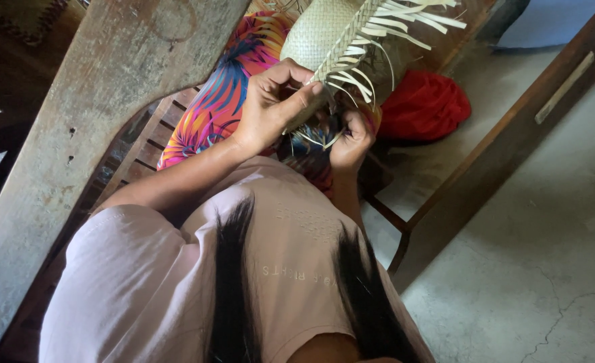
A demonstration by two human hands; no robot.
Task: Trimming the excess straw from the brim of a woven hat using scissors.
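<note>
Nearest the camera: a pale pink shirt point(176, 269), soft cotton, with two locks of long dark hair point(233, 289) hanging down the chest. Both forearms rise from it toward the work.

Left hand point(270, 107): fingers curled, thumb and forefinger pressed together on the plaited edge of a woven straw piece point(324, 33), pinching the braid where it meets the loose ends. The grip looks meant to keep the plait tight so it does not slacken. Right hand point(351, 144): lower, fingers folded inward around a few loose straw strips point(361, 84); seems to hold them out of the way beneath the edge, though the fingertips are hidden and I cannot tell exactly which strips they grip.

The straw piece sits just above the lap, propped against the knees, its curved body turned away. Fine, flat, pale tan weave, tight and even; one raised diagonal braid runs along the edge; stiff unfinished strips fan out like a fringe.

Under it, a garment with a bright leaf print point(223, 101), pink, orange and blue, covers the lap. Beside the right hand lies a bundle of red cloth point(422, 104), soft and crumpled.

Left: a broad weathered wooden plank point(75, 134), grey, scratched. Right: dark wooden frame point(506, 128), smooth bars. Beyond: a cracked concrete floor point(546, 255), pale and dusty.
</note>
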